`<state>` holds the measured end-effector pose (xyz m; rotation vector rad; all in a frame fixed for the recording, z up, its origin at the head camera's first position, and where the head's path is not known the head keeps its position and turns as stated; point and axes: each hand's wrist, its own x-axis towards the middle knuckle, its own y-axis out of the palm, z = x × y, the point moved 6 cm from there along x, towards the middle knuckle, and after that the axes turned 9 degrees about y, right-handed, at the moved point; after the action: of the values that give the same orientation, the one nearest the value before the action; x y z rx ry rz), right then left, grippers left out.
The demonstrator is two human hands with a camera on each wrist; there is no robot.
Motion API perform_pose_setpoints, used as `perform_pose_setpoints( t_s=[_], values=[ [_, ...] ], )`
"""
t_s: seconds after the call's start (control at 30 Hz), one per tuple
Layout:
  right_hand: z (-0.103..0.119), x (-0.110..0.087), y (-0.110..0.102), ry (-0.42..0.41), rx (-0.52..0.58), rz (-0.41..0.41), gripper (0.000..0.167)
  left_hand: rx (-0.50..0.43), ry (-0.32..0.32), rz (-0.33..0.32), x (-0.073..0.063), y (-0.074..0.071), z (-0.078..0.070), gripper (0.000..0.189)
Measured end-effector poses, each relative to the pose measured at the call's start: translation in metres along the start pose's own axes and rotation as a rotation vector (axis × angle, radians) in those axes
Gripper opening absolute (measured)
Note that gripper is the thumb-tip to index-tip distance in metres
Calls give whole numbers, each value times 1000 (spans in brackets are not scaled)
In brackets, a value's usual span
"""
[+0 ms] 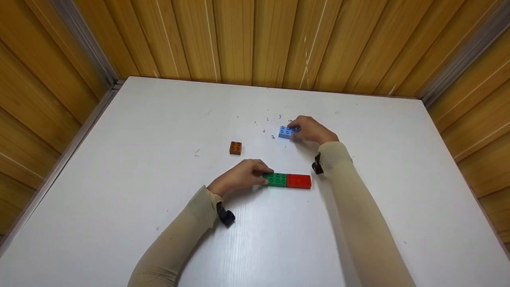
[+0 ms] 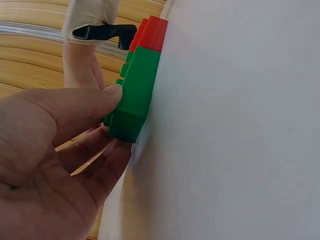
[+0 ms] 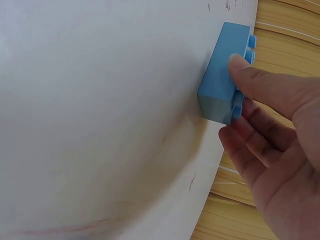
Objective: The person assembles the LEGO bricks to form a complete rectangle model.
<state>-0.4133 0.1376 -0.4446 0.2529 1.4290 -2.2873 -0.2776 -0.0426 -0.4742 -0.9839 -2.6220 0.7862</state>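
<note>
My left hand (image 1: 245,174) pinches the left end of a green toy brick (image 1: 277,179), thumb on its near side. End to end with it on the right lies a red toy brick (image 1: 299,181), studs up; the two touch on the table. Farther back, my right hand (image 1: 312,129) grips a light blue toy brick (image 1: 285,132) by its right part. In the right wrist view the thumb lies along the side of this blue brick (image 3: 222,65), with the fingers behind it. An orange-brown toy brick (image 1: 235,148) sits alone to the left, touched by neither hand.
The white table (image 1: 119,159) carries small dark marks near the blue brick. Wood-slat walls (image 1: 239,40) stand along its back and both sides. Each wrist wears a black camera mount, such as the left mount (image 1: 226,215).
</note>
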Motion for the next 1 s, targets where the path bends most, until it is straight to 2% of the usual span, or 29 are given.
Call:
perform_pose_setpoints(
  t_s=[0.17,0.57,1.0],
  values=[
    [-4,-1,2,21,24,22,47,-1,-7,12,1,0,0,34],
    [-5,-9,3,-67,6,26,45,-25,-42,2,1,0,2,34],
    [-6,-19,4,-91,-1,37,42,-12,-33,4,0,0,1,34]
  ],
)
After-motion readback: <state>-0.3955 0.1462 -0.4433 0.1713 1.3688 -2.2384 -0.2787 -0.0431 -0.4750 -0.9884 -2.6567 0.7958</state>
